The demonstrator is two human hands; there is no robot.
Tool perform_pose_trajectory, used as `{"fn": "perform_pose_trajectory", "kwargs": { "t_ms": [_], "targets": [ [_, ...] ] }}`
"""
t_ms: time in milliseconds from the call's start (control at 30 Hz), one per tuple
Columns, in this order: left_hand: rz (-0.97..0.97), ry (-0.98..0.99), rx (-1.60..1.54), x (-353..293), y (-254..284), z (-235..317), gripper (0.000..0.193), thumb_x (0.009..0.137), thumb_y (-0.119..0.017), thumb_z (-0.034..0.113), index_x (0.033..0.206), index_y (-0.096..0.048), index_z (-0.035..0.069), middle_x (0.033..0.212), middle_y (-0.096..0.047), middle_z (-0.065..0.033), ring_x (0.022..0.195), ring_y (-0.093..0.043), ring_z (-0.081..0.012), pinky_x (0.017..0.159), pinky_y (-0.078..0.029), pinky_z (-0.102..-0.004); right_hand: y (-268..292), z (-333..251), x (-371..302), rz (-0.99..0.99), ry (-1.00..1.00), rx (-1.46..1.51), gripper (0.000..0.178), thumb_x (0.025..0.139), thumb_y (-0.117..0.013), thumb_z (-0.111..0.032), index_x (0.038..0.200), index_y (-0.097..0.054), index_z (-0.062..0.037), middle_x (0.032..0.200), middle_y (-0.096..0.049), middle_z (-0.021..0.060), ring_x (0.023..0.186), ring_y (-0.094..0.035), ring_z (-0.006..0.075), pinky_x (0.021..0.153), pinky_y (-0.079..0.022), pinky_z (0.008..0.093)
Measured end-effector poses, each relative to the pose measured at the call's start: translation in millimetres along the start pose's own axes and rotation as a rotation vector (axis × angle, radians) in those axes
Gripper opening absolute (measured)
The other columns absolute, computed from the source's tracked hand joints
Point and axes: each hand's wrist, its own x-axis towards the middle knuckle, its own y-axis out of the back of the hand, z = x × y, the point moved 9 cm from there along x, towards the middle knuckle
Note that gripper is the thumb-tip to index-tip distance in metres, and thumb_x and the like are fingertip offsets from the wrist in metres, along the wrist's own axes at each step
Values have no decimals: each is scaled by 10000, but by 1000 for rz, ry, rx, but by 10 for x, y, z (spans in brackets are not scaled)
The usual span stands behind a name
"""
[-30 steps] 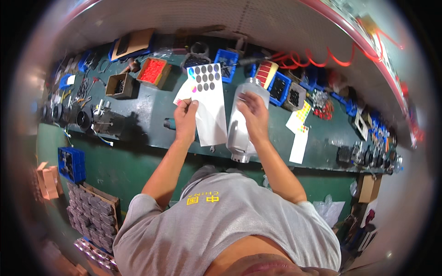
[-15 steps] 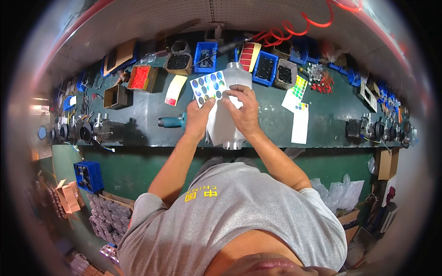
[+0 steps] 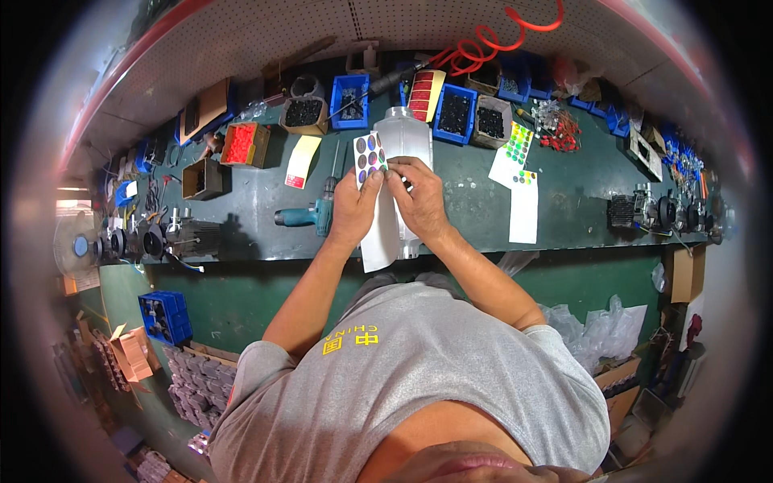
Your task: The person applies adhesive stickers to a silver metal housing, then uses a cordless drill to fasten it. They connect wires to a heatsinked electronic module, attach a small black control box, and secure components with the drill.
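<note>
A white sheet of round, shiny stickers is upheld by my left hand, its thumb over the front and its fingers behind. The sheet's long white lower part hangs down past the hand. At the sheet's right edge my right hand is closed in a pinch; whether a loose sticker is between its fingertips is too small to tell. Behind both hands lies a silver-grey metal housing on the bench, partly hidden by them. A teal power drill lies just left of my left hand.
Along the back stand blue bins and cardboard boxes of small parts, and a box of red parts. A yellow-white label sheet lies left; another sticker sheet lies right. A red coiled hose hangs above.
The sticker sheet has turned and now appears narrower, with its lower end nearer me. My right hand has moved slightly left and down, staying at the sheet's edge. My left hand keeps its hold.
</note>
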Motion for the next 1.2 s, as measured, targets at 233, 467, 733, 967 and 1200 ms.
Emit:
{"fn": "perform_pose_trajectory", "kwargs": {
  "t_ms": [233, 467, 733, 967, 1200],
  "targets": [
    [-28, 65, 47, -9, 13, -23, 235, 1027, -637, 197, 1123, -660, -16, 913, -703, -75, 830, -587, -106, 751, -504, -308, 47, 25, -6, 20, -76, 56, 167, 932, -627, -77, 991, -712, 54, 997, -716, 189, 870, -711, 296, 765, -565, 355],
    [139, -93, 162, 10, 120, 267, 667, 962, -622, 52, 1558, -322, 65, 1215, -655, -243, 1070, -693, -341, 929, -531, -424, 92, 490, -12, 115, -315, 173, 216, 948, -661, -144, 1014, -733, 49, 834, -721, 73, 664, -669, 109, 577, -538, 253],
    [-195, 6, 225, -43, -137, 83, 493, 952, -563, -17, 1441, -556, 40, 1342, -651, -216, 1240, -648, -281, 1039, -491, -353, 74, 309, 77, 128, -255, 202, 202, 928, -692, -131, 1001, -740, 51, 851, -737, 89, 734, -682, 124, 623, -546, 260],
    [-163, -151, 150, -51, -42, 173, 533, 960, -592, 6, 1482, -512, 75, 1364, -642, -200, 1248, -647, -296, 1025, -504, -367, -105, 446, 74, 14, -614, 721, 174, 962, -676, -79, 1109, -683, 13, 958, -724, 101, 810, -707, 171, 660, -613, 303],
    [-201, -101, 157, -66, -71, 179, 530, 969, -597, 16, 1487, -505, 77, 1412, -613, -190, 1295, -613, -311, 1052, -486, -373, -148, 584, 63, -3, -704, 854, 256, 901, -745, -32, 1120, -624, 21, 928, -719, 105, 781, -705, 176, 617, -601, 295]
  ]
}}
